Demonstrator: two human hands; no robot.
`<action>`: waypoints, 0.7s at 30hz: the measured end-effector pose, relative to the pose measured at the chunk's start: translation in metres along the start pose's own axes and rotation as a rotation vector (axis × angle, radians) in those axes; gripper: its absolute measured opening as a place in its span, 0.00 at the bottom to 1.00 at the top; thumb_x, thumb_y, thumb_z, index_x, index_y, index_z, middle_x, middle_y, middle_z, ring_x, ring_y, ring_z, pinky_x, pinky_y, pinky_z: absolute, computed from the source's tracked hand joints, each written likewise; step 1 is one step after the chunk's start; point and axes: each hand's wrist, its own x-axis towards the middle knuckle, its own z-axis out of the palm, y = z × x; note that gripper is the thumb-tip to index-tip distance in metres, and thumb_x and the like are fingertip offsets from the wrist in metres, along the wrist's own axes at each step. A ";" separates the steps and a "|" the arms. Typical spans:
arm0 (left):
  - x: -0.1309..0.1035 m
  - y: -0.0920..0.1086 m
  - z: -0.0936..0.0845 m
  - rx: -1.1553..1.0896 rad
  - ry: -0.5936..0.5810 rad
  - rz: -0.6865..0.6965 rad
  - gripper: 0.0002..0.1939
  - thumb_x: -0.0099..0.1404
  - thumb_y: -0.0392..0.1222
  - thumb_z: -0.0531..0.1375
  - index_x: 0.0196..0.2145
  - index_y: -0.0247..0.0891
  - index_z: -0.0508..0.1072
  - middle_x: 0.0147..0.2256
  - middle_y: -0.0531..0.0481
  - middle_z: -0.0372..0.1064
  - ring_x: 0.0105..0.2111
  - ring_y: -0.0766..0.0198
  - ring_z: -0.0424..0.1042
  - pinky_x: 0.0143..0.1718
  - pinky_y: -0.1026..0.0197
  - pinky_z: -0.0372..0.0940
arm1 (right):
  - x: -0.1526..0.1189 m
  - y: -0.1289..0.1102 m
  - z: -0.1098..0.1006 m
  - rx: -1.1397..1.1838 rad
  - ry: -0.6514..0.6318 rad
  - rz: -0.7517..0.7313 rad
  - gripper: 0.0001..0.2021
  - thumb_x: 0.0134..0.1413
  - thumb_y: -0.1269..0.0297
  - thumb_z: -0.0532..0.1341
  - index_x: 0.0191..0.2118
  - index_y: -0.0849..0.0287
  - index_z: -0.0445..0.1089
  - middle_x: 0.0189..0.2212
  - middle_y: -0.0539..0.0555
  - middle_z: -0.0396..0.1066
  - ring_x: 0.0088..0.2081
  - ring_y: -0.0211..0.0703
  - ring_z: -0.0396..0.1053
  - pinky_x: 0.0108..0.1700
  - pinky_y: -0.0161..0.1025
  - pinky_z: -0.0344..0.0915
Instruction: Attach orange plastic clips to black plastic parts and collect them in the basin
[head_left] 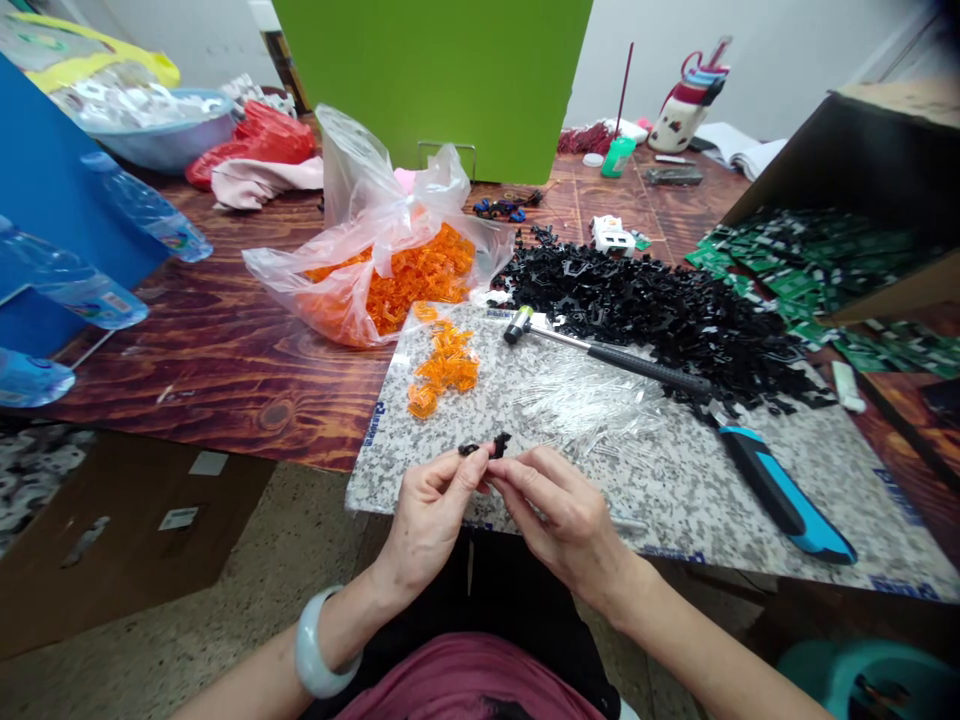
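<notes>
Head view: my fingers [480, 470] of both hands pinch a small black clip [486, 447] between them, held above the near edge of the granite slab [675, 480]. My left hand [431, 515] grips one end, my right hand [559, 515] the other, thumbs nearly touching. Beyond lie loose orange clips [444, 368], clear strips [592, 400], and a hammer [675, 420] beside the black pile [660, 310]. Further left, a bag [375, 250] of orange parts sits on the wooden surface [225, 350].
</notes>
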 end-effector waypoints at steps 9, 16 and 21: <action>0.001 0.008 -0.003 0.074 0.005 0.075 0.15 0.64 0.43 0.56 0.26 0.33 0.77 0.23 0.51 0.68 0.27 0.64 0.67 0.33 0.64 0.61 | 0.005 -0.003 -0.005 0.095 0.004 0.076 0.08 0.59 0.73 0.57 0.44 0.59 0.67 0.32 0.53 0.68 0.33 0.37 0.67 0.37 0.33 0.66; 0.002 0.008 -0.006 0.317 -0.053 0.223 0.18 0.66 0.42 0.54 0.20 0.35 0.69 0.19 0.56 0.53 0.21 0.68 0.56 0.25 0.65 0.53 | 0.015 -0.004 -0.020 0.012 -0.077 0.218 0.04 0.56 0.73 0.60 0.34 0.59 0.63 0.26 0.48 0.65 0.25 0.34 0.64 0.28 0.30 0.60; 0.001 0.013 -0.009 0.484 -0.155 0.288 0.17 0.67 0.40 0.51 0.24 0.34 0.72 0.20 0.53 0.60 0.22 0.66 0.59 0.27 0.63 0.54 | 0.021 -0.006 -0.030 -0.147 -0.247 0.154 0.07 0.57 0.72 0.59 0.31 0.58 0.60 0.24 0.48 0.63 0.24 0.36 0.62 0.27 0.33 0.55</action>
